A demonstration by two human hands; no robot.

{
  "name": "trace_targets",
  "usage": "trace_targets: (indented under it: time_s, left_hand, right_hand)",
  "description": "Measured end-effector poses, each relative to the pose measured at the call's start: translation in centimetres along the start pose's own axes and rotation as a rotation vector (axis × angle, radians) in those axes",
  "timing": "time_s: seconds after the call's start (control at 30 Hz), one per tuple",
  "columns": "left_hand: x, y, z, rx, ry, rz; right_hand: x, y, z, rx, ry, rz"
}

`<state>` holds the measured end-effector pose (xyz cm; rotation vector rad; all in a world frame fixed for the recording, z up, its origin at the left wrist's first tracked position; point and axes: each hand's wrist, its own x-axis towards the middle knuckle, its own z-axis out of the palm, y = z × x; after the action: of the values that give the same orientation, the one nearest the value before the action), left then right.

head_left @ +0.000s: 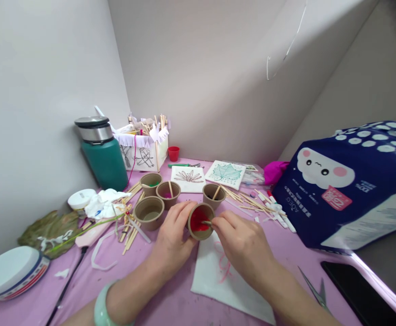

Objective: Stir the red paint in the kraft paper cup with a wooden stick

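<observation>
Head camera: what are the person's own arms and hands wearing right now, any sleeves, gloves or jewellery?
Both hands are bare, with no gloves or rings that show. The left hand has a smooth, pale green bangle round the wrist. The right hand and its forearm carry nothing. No sleeves reach into view on either arm.

The tilted cup point(200, 221) rests on the counter point(171, 303), at the far edge of the cloth point(218, 280). The left hand point(172, 237) grips the cup from its left; the right hand point(242, 244) sits at its right, holding a stick point(206, 222) inside it. Four more cups point(149, 212) stand behind and left of the cup. Two tiles point(188, 178) lie behind it. The flask point(102, 151) stands far left behind it, the box point(143, 149) just right of the flask. The bag point(350, 185) lies to the cup's right, the scissors point(315, 290) nearer right.
</observation>
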<state>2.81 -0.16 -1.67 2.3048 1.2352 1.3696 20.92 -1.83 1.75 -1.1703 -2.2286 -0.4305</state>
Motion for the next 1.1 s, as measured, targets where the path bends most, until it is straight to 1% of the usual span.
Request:
trace_targets:
  time_s: [0.1, 0.17, 0.3, 0.37, 0.57, 0.8, 0.87, 1.0, 1.1]
  left_hand:
    - [0.0, 0.0, -0.1, 0.003, -0.011, 0.000]
    - [0.0, 0.1, -0.1, 0.007, -0.016, 0.003]
    - [-0.1, 0.2, -0.2, 0.010, -0.010, 0.006]
    - [-0.1, 0.2, -0.2, 0.009, -0.019, -0.001]
    - [0.2, 0.0, -0.4, -0.014, -0.006, -0.052]
    - [0.2, 0.0, -0.4, 0.013, -0.021, -0.023]
    - [0.1, 0.0, -0.3, 0.008, -0.017, -0.024]
    - [0.1, 0.0, -0.3, 0.006, -0.014, -0.028]
    - [0.1, 0.0, -0.3, 0.015, -0.019, -0.021]
  right_hand:
    - [0.0, -0.3, -0.1, 0.156, -0.051, 0.003]
    - [0.0, -0.3, 0.0, 0.216, -0.069, 0.010]
    - [-0.1, -0.1, 0.3, 0.092, -0.013, 0.025]
    - [-0.1, 0.0, 0.3, 0.089, -0.014, 0.007]
    - [0.2, 0.9, -0.7, 0.232, -0.099, -0.032]
    - [0.3, 1.5, -1.6, 0.158, -0.177, -0.113]
    - [0.2, 1.6, -1.7, 0.156, -0.171, -0.133]
    - [0.1, 1.6, -1.4, 0.156, -0.091, -0.118]
    - [0.0, 1.4, -1.0, 0.136, -0.093, -0.119]
